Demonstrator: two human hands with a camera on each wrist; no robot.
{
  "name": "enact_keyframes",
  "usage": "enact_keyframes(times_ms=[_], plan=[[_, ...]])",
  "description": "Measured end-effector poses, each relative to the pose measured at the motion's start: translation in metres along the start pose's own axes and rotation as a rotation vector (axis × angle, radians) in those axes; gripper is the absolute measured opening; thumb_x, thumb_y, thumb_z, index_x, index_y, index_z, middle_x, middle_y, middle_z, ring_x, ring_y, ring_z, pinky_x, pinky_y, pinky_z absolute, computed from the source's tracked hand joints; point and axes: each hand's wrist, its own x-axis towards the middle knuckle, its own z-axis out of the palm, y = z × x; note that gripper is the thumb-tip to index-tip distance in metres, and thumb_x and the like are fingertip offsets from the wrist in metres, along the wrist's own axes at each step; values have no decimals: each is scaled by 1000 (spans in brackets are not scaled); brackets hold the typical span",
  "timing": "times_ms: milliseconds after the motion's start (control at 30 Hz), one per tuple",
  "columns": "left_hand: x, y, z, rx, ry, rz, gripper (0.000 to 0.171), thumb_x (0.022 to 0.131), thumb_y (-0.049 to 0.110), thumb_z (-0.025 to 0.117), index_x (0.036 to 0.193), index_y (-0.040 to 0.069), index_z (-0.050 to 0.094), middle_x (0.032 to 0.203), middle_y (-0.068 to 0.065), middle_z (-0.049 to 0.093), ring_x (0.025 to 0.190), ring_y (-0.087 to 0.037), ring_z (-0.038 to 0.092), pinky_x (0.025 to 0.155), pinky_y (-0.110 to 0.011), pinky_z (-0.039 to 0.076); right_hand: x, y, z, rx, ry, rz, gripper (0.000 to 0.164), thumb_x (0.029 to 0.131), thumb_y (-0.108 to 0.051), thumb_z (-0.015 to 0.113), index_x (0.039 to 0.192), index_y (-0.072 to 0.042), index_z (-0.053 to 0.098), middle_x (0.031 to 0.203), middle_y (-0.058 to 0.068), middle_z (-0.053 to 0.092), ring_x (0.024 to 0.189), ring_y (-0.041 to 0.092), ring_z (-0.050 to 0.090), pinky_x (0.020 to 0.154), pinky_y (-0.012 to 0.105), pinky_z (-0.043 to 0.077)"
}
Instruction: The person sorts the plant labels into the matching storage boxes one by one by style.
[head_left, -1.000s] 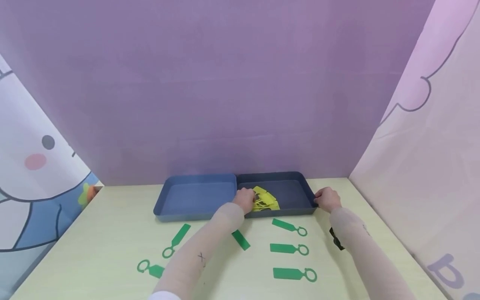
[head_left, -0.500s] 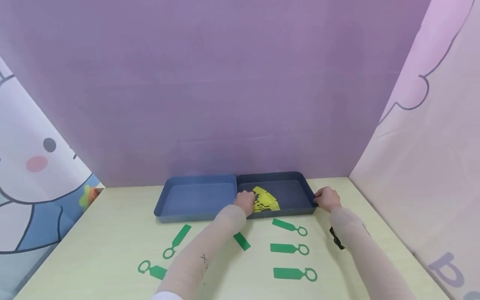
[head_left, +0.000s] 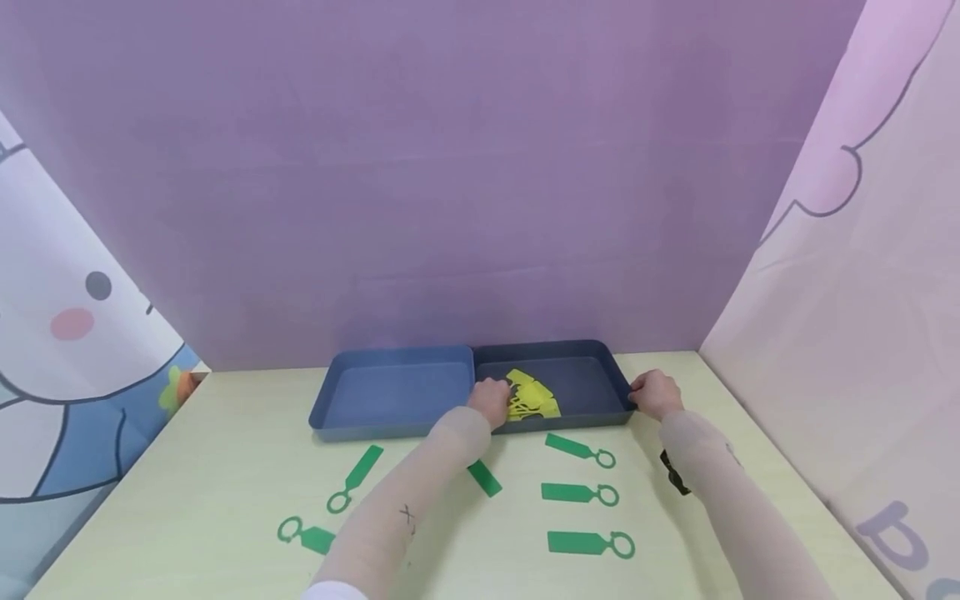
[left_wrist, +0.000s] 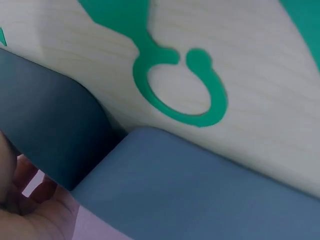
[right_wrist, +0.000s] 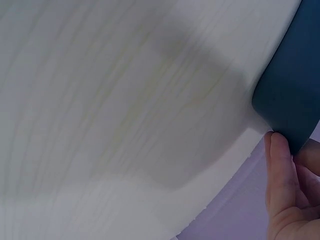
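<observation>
My left hand (head_left: 491, 402) is at the dark blue tray's left front corner, beside where it meets the lighter blue tray (head_left: 401, 432). Its fingers curl over the front rim in the left wrist view. With fingers and thumb, my right hand (head_left: 656, 394) pinches the right edge of the dark tray (head_left: 588, 392), also seen up close as the tray corner (right_wrist: 287, 100) in the right wrist view. Yellow tags (head_left: 534, 398) lie piled inside the dark tray, right of my left hand, which hides part of them.
Green ring-ended tags lie on the pale table (head_left: 217, 467): three at right, including the middle tag (head_left: 566, 492), and others at left and under my left arm, such as the tag (head_left: 363, 471). A black object (head_left: 674, 473) lies beside my right forearm. A purple backdrop (head_left: 480, 208) stands behind the trays.
Both hands keep their places at the dark tray, and the trays and tags lie as before. Only the head view shifts slightly.
</observation>
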Motion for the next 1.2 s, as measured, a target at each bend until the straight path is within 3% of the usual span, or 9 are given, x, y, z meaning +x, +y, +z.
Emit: enact_keyframes(times_ms=[100, 267, 467, 700, 967, 1067, 1200], plan=[[-1, -3, 1, -50, -5, 7, 17, 87, 3, 56, 86, 8, 72, 77, -4, 67, 67, -16, 60, 59, -27, 49, 0, 0, 0, -1, -3, -2, 24, 81, -4, 60, 100, 9, 64, 93, 23, 67, 80, 33, 61, 74, 43, 50], [-11, -6, 1, -168, -27, 30, 23, 89, 8, 55, 108, 10, 68, 104, -6, 68, 94, -21, 64, 76, -32, 53, -1, -3, 3, 7, -6, 16, 24, 81, -4, 60, 101, 9, 64, 91, 22, 67, 79, 31, 62, 74, 43, 50], [-31, -8, -9, -276, -7, 84, 26, 89, 11, 57, 112, 8, 66, 111, -5, 66, 103, -22, 61, 83, -35, 51, -2, -4, 4, 8, -8, 8, 26, 82, -5, 59, 103, 10, 62, 96, 25, 66, 82, 33, 62, 74, 43, 50], [-69, -15, -19, -294, -4, 127, 25, 88, 15, 59, 111, 7, 66, 110, -6, 66, 101, -21, 62, 83, -33, 51, 3, 1, 6, -3, 17, -33, 27, 85, -7, 58, 104, 11, 62, 100, 26, 65, 88, 39, 61, 75, 45, 49], [-120, -37, -26, -287, 23, 213, 25, 85, 11, 60, 108, 3, 66, 106, -8, 67, 95, -22, 63, 81, -36, 51, -4, 5, 10, -13, 34, -61, 37, 90, -21, 55, 108, 12, 59, 103, 28, 63, 92, 41, 59, 77, 48, 48], [-136, -48, -34, -311, 31, 188, 26, 86, 12, 60, 110, 3, 65, 108, -9, 67, 97, -24, 62, 82, -38, 51, -11, 4, 7, -47, 51, -87, 43, 91, -23, 52, 112, 14, 55, 107, 31, 60, 96, 45, 57, 81, 52, 46], [-151, -64, -45, -375, 81, 102, 26, 88, 14, 59, 112, 7, 64, 110, -7, 65, 98, -24, 61, 82, -39, 51, -20, 5, 2, -79, 78, -137, 45, 91, -21, 52, 117, 16, 51, 111, 33, 57, 97, 46, 57, 81, 53, 45]])
